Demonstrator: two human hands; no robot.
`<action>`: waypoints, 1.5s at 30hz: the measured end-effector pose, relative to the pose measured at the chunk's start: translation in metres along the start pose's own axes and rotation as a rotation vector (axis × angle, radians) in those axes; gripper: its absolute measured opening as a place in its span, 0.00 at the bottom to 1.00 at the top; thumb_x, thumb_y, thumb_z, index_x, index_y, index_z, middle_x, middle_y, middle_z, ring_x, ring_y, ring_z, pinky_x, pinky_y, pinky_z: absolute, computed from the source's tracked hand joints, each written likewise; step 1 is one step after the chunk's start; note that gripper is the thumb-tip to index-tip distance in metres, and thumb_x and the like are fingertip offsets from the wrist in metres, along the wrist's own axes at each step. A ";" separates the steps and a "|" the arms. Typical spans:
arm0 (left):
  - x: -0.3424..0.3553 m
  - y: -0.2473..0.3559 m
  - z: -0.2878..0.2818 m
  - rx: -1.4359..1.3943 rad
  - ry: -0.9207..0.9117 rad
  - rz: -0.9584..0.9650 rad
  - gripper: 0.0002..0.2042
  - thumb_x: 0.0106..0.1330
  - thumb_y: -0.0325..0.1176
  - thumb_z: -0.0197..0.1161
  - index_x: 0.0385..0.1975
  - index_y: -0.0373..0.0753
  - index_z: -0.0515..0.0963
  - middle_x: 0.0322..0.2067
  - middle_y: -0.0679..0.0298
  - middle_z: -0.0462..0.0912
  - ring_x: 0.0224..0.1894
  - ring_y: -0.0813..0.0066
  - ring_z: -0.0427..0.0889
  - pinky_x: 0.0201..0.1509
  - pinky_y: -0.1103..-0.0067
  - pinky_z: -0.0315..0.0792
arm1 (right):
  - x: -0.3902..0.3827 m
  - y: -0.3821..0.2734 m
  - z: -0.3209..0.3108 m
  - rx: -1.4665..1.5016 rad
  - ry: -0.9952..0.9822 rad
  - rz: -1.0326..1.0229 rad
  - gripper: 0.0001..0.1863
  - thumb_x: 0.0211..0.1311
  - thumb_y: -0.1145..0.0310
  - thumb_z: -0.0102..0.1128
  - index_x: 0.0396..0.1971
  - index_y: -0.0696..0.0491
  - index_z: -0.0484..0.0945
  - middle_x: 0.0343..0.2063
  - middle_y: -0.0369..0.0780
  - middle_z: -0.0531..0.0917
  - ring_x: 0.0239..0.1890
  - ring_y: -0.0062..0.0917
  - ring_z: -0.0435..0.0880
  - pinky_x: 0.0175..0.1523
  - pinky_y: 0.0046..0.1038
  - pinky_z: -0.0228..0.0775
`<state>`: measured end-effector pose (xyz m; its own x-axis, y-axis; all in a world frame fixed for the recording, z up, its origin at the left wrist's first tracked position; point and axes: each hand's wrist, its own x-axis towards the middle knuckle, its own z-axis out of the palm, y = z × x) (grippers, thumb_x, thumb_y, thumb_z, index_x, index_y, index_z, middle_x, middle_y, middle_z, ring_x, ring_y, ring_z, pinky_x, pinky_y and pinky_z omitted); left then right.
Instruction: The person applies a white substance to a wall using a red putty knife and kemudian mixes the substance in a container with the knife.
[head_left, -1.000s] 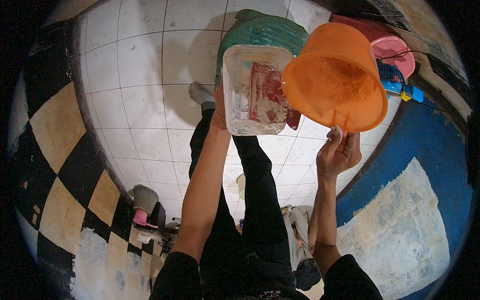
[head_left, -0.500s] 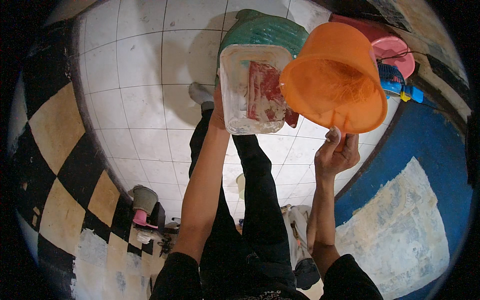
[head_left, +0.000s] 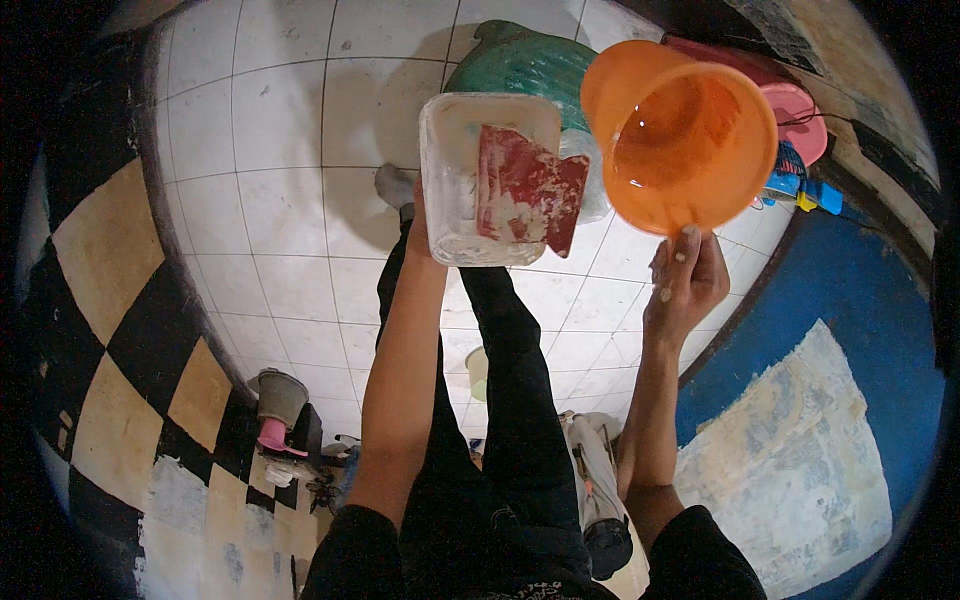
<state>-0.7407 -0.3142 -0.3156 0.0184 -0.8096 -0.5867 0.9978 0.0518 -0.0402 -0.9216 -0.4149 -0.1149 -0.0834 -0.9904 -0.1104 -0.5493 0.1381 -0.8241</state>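
Observation:
My left hand [head_left: 419, 228] grips the left side of a clear plastic tub [head_left: 450, 225], its walls smeared with whitish residue. In the tub lies a flat red spreader [head_left: 520, 185] caked with pale paste; its right end sticks out past the rim. My right hand [head_left: 688, 280] is closed on the handle of an orange dipper [head_left: 650, 190], held up to the right of the tub and apart from it. The dipper's mouth faces me, and bright glints show on its inside; I cannot tell how much liquid it holds.
Beyond the tub is a green, sack-like thing [head_left: 520, 65], with something translucent [head_left: 590, 175] beside it. A pink basin [head_left: 805, 120] and a blue-and-yellow object [head_left: 818, 195] stand by the right wall. A grey bucket [head_left: 282, 398] is at the left wall, a pale container [head_left: 477, 372] between my legs.
The dipper has turned so its mouth faces up toward me, and its near rim has come away from the tub. The tub has shifted slightly left. The spreader lies more tilted.

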 end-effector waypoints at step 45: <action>-0.005 -0.014 -0.031 0.052 0.094 -0.061 0.26 0.65 0.53 0.50 0.55 0.39 0.70 0.48 0.58 0.77 0.48 0.65 0.77 0.51 0.69 0.75 | 0.161 0.195 0.083 -0.339 -0.233 -0.463 0.17 0.66 0.59 0.48 0.34 0.57 0.80 0.33 0.48 0.82 0.35 0.43 0.80 0.43 0.36 0.70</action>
<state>-0.7564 -0.2924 -0.3373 -0.0461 -0.7515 -0.6581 0.9989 -0.0284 -0.0375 -0.9733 -0.5477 -0.3390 0.3897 -0.9186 0.0663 -0.7216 -0.3492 -0.5978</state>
